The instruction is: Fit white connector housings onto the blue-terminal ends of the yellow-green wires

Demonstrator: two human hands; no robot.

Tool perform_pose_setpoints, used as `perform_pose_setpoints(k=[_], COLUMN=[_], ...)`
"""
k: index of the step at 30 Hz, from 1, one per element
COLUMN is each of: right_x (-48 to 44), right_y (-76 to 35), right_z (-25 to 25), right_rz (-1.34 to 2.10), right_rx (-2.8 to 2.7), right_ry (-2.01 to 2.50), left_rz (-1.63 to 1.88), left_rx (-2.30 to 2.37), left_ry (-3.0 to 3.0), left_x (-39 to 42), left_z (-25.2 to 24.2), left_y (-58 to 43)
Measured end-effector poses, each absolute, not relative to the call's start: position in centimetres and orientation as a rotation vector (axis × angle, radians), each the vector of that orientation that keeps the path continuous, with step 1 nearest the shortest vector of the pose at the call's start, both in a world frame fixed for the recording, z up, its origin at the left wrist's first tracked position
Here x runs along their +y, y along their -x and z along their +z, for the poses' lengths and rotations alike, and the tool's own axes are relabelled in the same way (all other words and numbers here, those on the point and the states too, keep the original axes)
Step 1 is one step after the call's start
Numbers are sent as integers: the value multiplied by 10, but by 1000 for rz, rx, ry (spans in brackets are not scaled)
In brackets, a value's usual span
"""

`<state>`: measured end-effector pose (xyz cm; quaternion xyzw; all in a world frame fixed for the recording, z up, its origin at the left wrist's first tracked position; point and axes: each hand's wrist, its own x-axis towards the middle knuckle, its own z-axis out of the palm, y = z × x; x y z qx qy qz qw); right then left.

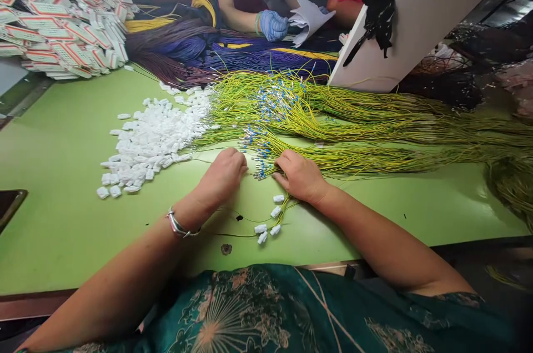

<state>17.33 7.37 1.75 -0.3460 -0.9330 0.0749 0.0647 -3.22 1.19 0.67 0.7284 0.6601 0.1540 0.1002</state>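
My left hand (pixel 225 175) is closed in a pinch just left of the wire tips; whatever lies between its fingers is hidden. My right hand (pixel 302 176) curls its thumb and fingers at the near edge of a bundle of yellow-green wires (pixel 350 157). Blue-and-silver terminals (pixel 262 159) cap the wire ends between my hands. From under my right hand come a few yellow-green wires with white plastic connectors (pixel 260 229) on their ends, lying on the green tabletop (pixel 325 236). A heap of white connectors (pixel 154 131) spreads to the left of my left hand.
More yellow-green wires (pixel 375 103) stretch rightward. Dark purple and blue wires (pixel 175 45) lie behind. Stacked labelled white pieces (pixel 62 25) fill the back left. A white panel (pixel 425 14) leans at right. Across the table, a person's blue-gloved hand (pixel 272 25) is beside white sheets (pixel 310 17).
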Motion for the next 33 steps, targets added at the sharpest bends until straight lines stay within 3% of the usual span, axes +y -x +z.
perform_pose_setpoints(k=[8, 16, 33], right_x=[81, 91, 78], right_y=[-175, -182, -178], right_z=[10, -1, 9], right_rz=[388, 743, 493], right_rx=[-2725, -2365, -2730], right_ry=[975, 751, 970], left_rz=[485, 479, 446], left_rx=[1810, 2036, 2221], left_ry=[-2161, -1946, -2080], left_x=[0, 14, 42], left_z=[7, 13, 4], left_y=[35, 39, 38])
